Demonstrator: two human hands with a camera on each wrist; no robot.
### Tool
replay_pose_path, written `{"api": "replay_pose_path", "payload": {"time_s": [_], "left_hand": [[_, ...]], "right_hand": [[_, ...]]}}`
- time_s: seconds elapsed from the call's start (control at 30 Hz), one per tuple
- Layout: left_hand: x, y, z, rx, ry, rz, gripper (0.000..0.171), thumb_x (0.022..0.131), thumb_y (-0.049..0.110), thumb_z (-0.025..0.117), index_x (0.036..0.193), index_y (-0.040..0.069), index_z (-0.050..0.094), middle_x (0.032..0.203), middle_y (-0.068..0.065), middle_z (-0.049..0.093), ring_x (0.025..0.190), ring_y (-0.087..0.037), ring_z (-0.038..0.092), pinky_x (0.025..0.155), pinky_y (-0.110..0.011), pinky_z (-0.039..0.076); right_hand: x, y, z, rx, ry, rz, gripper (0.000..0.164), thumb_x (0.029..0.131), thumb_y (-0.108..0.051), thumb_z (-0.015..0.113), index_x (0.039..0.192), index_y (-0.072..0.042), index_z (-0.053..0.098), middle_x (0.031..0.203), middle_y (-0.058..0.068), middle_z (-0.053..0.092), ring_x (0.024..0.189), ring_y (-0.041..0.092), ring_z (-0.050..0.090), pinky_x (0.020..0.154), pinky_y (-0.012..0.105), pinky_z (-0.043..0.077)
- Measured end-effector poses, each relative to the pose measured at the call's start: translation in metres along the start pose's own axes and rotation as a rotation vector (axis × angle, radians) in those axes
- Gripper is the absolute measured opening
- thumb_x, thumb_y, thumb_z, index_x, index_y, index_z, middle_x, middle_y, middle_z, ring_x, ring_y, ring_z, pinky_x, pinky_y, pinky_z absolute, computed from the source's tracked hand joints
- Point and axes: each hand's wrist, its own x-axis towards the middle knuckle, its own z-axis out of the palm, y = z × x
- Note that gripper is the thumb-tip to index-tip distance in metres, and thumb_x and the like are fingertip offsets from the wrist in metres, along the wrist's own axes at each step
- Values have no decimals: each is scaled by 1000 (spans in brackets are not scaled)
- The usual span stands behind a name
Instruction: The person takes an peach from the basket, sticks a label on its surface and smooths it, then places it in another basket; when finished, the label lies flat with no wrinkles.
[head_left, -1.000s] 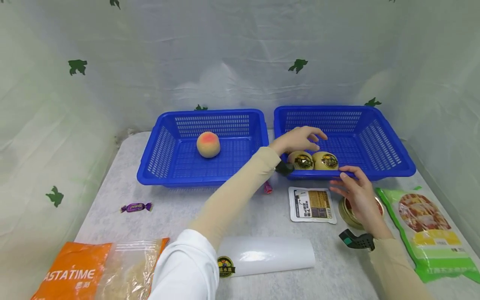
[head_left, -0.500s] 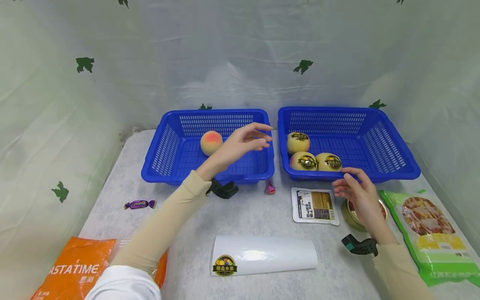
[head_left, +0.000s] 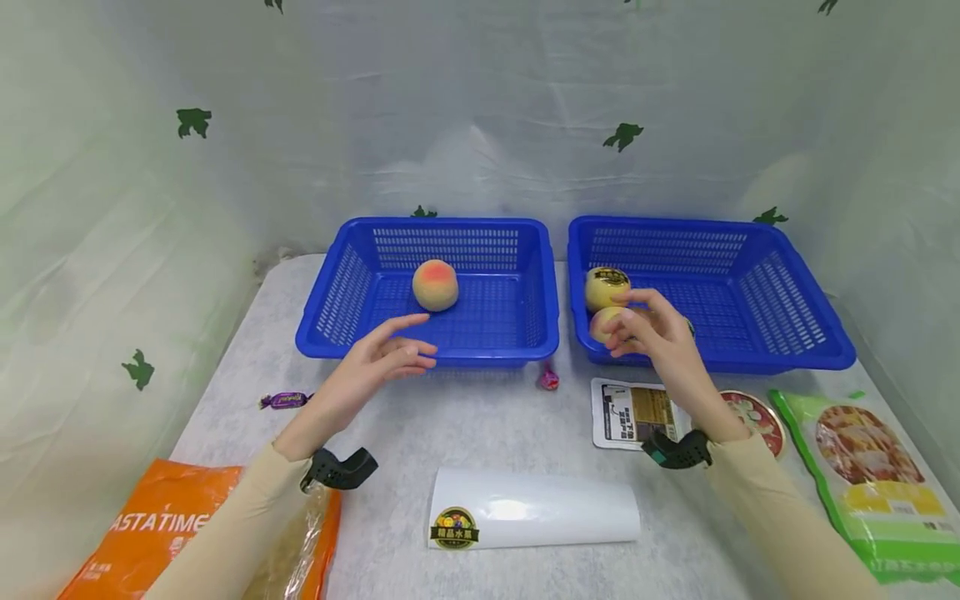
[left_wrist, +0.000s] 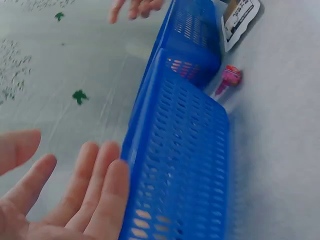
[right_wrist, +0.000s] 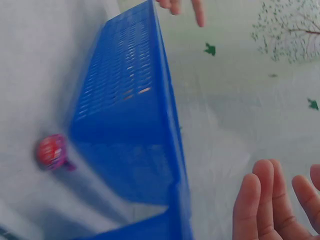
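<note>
My left hand [head_left: 375,367], its fingers loosely bent with nothing in them, hovers at the front rim of the left blue basket [head_left: 480,361]. A single peach [head_left: 436,286] lies inside that basket. Over the front left part of the right blue basket [head_left: 750,364] is my right hand [head_left: 660,342], also holding nothing. Beneath and beside it are a peach with a black-and-gold label [head_left: 607,287] and a second peach [head_left: 602,323], partly covered by the fingers. In the left wrist view, the left fingers [left_wrist: 85,185] are spread apart; the right wrist view shows relaxed right fingers [right_wrist: 272,200].
A lollipop [head_left: 550,380] lies between the baskets. In front are a flat food packet [head_left: 618,412], a round tin [head_left: 757,417], a green food bag [head_left: 870,467], a white rolled sheet [head_left: 540,508], a purple-wrapped candy [head_left: 285,401] and an orange bag [head_left: 157,525].
My left hand has drawn back from the right basket, across the left one, to its front edge. My right hand has moved up and left from beside the tin to over the peaches.
</note>
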Motion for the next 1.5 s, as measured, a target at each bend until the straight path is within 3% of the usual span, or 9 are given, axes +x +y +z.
{"api": "replay_pose_path", "payload": {"time_s": [0.13,0.27,0.5,0.67,0.83,1.07,1.2,1.37,1.5], "left_hand": [[-16,-15,-3,-36,-15,-52,47,95,22,47,139,21,31,117,-20,53,106,-30,54,90,-35,42],[-23,-28,-3,-83,-7,-78,54,95,21,45,143,25,21,120,-22,50,107,-32,53,90,-38,42],[-20,-42,0,-173,112,-91,64,94,22,47,142,37,8,129,-33,34,113,-42,44,93,-40,39],[-14,-45,5,-228,231,-89,65,94,24,48,142,38,6,126,-34,32,114,-47,39,95,-42,35],[-6,-48,12,-234,365,-69,63,94,24,48,142,34,9,116,-31,38,111,-48,40,94,-46,35],[-1,-51,21,-132,490,-56,58,92,29,50,141,32,19,115,-25,42,107,-46,46,90,-50,38],[-1,-51,22,-122,507,-76,57,92,30,50,140,34,20,115,-23,43,108,-44,46,91,-49,37],[-1,-50,22,-139,498,-76,57,92,27,50,141,33,21,115,-24,44,109,-45,45,92,-50,37],[-2,-50,21,-130,497,-83,57,92,28,50,141,33,21,116,-23,44,109,-44,45,92,-48,37]], "right_hand": [[34,-10,20,-22,-83,-12,32,95,-20,46,123,-4,45,96,26,56,79,32,57,67,38,51],[68,-22,43,-51,-158,-18,34,94,-22,47,124,-6,44,98,22,57,81,31,58,70,43,50],[112,-47,91,-140,-286,52,39,94,-17,47,130,-6,39,116,16,50,94,27,55,81,44,46],[140,-36,116,-221,-347,115,46,93,-20,51,135,-13,36,129,13,41,110,23,47,86,38,43],[170,2,135,-229,-329,182,52,90,-22,55,138,-19,34,136,12,32,122,26,35,93,44,36],[180,31,166,-278,-314,240,55,90,-19,55,140,-19,32,145,5,23,131,24,22,99,43,29],[181,38,181,-313,-331,295,59,86,-11,57,140,-16,32,146,8,20,131,26,20,100,42,28],[180,45,192,-414,-362,401,66,82,-10,57,141,-21,31,148,11,5,133,23,5,101,43,25],[178,44,194,-448,-310,469,67,78,-5,60,138,-24,36,141,15,5,124,30,20,94,41,33]]}}
